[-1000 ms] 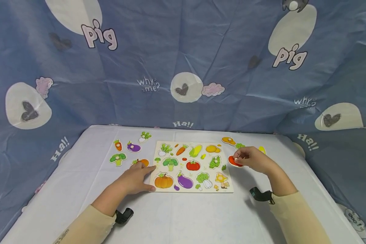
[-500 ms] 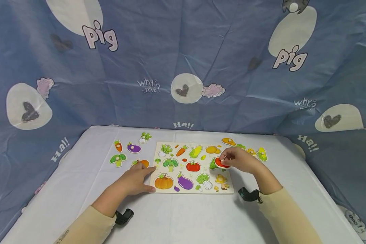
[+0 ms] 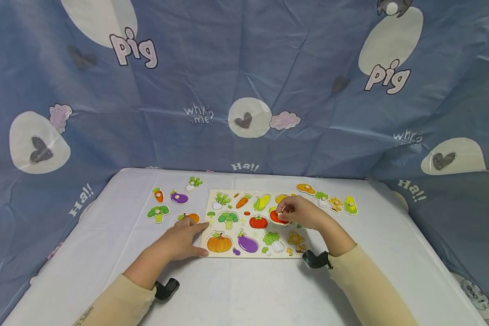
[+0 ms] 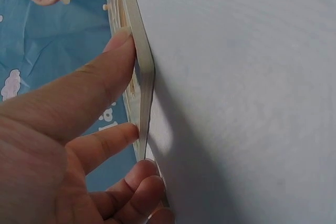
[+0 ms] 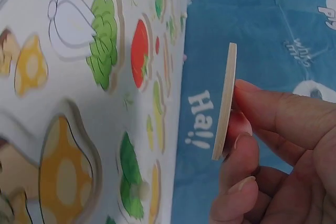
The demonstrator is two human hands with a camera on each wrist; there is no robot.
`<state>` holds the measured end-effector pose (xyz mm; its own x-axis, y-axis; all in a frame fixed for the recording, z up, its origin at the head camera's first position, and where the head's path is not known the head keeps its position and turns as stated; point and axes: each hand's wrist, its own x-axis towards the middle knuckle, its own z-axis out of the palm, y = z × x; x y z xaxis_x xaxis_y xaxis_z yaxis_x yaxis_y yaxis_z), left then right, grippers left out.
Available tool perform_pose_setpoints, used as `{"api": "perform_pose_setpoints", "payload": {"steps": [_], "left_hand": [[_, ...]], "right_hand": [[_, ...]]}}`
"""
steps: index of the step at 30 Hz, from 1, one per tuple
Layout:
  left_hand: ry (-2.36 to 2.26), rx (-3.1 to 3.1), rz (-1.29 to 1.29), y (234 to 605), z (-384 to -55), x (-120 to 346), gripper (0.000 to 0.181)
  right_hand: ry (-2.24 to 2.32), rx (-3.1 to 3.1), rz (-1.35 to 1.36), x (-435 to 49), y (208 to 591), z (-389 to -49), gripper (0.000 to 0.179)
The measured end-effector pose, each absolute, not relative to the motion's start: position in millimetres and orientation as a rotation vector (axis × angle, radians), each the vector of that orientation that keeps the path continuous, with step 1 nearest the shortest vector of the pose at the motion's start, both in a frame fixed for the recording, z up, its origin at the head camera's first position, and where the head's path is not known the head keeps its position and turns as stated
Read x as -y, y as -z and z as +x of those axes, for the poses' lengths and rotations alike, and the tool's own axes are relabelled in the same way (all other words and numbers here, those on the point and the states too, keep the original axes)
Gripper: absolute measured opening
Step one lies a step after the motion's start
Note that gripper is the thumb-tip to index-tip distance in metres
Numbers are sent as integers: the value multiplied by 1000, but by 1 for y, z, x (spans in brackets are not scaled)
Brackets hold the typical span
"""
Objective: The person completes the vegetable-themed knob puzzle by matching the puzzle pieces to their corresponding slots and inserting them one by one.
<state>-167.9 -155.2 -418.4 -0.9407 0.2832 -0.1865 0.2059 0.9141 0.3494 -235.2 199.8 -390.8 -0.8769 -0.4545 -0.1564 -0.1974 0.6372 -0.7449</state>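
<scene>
A wooden vegetable puzzle board (image 3: 236, 192) lies on the white table. My right hand (image 3: 303, 213) pinches the knob of a red tomato puzzle piece (image 3: 277, 218) above the board, just right of the printed tomato spot (image 3: 258, 222). Edge-on, the tomato piece (image 5: 226, 100) shows its pale wood side in the right wrist view. My left hand (image 3: 178, 240) rests at the board's left edge, its thumb (image 4: 118, 56) near the front corner and its index finger extended along the side. A green leafy piece (image 5: 131, 177) with a knob sits in the board; in the head view my right hand covers it.
Left of the board lie loose carrot (image 3: 158, 195), eggplant (image 3: 179, 197), radish (image 3: 194, 183), broccoli (image 3: 158, 213) and pumpkin (image 3: 191, 217) pieces. Potato (image 3: 305, 188), cabbage (image 3: 322, 198), mushroom (image 3: 336, 204) and corn (image 3: 350, 205) pieces lie at the back right. A blue cloth (image 3: 167, 140) hangs behind.
My right hand has carried the tomato piece leftward, from beside the board's right edge to over the board, near the printed tomato. The left hand has stayed in place.
</scene>
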Motion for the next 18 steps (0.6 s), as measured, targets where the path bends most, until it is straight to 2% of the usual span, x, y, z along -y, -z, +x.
{"api": "perform_pose_setpoints", "payload": {"steps": [18], "left_hand": [[-483,-2835,340,423,-170,157,85]], "right_hand": [[1089,-2521,-592,-167,406,-247,6]]}}
